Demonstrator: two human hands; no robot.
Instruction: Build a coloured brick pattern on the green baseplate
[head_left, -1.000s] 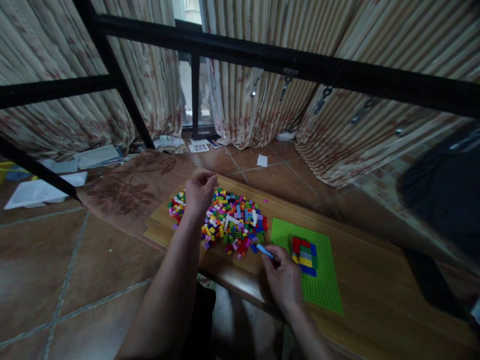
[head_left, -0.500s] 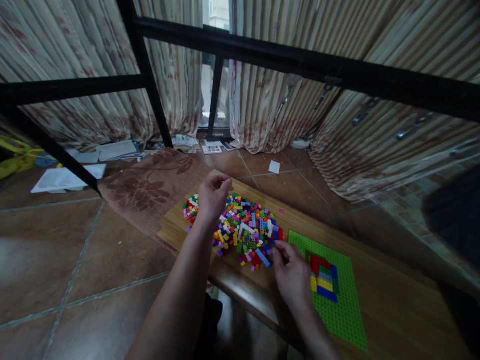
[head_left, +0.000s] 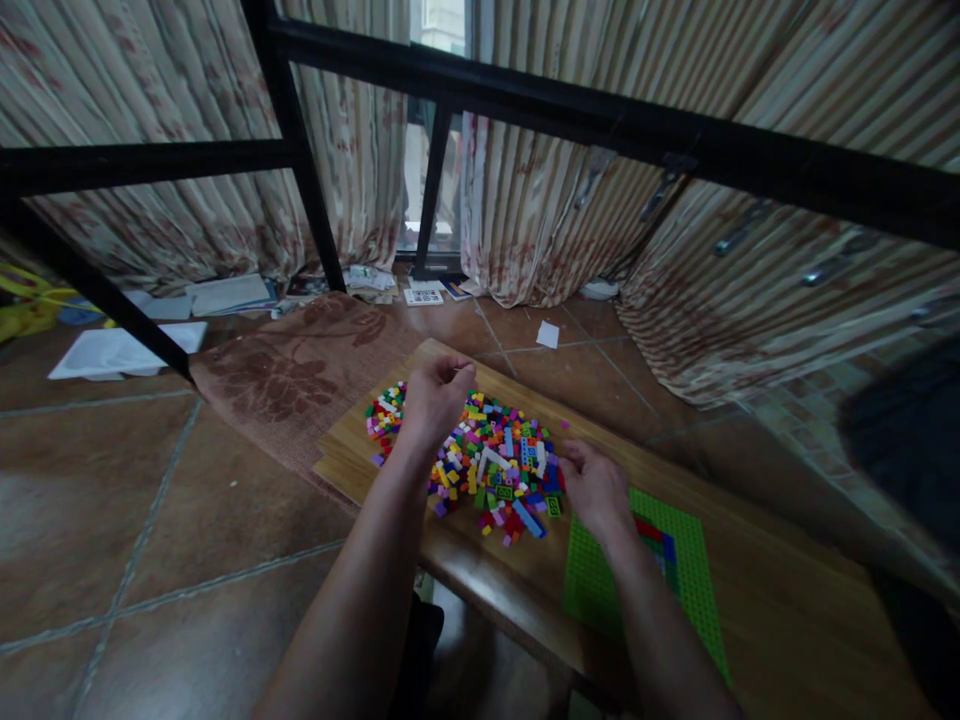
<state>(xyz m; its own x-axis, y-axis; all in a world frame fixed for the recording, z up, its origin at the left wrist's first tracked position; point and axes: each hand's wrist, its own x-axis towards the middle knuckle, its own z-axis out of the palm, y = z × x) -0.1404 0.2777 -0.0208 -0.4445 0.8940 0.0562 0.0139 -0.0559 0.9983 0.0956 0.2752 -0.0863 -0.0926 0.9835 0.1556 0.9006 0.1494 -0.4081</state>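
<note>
Over the far left part of a heap of small toy building bricks (head_left: 495, 450), my left hand (head_left: 439, 400) hovers with fingers curled into a pinch. Whatever those fingertips hold is too small to make out. My right hand (head_left: 600, 490) is at the heap's right edge, thumb and fingers drawn together beside some blue and red bricks; anything between them is hidden. Under my right wrist lies a green studded baseplate (head_left: 592, 585). Red and blue bricks (head_left: 660, 540) joined on it show past my forearm, which covers the rest. A dark green brick (head_left: 553, 507) lies near my right hand.
Everything rests on a long wooden bench (head_left: 480, 570). Behind it run black metal bars (head_left: 562, 105) and striped curtains (head_left: 540, 220). A brown patterned cloth (head_left: 292, 380) covers floor at the left, near a white tray (head_left: 124, 350). Papers (head_left: 424, 292) lie by the window.
My right hand has moved forward from beside the baseplate's joined bricks to the heap's edge, its forearm now covering most of them. A dark green brick is now visible there. My left hand shifted slightly.
</note>
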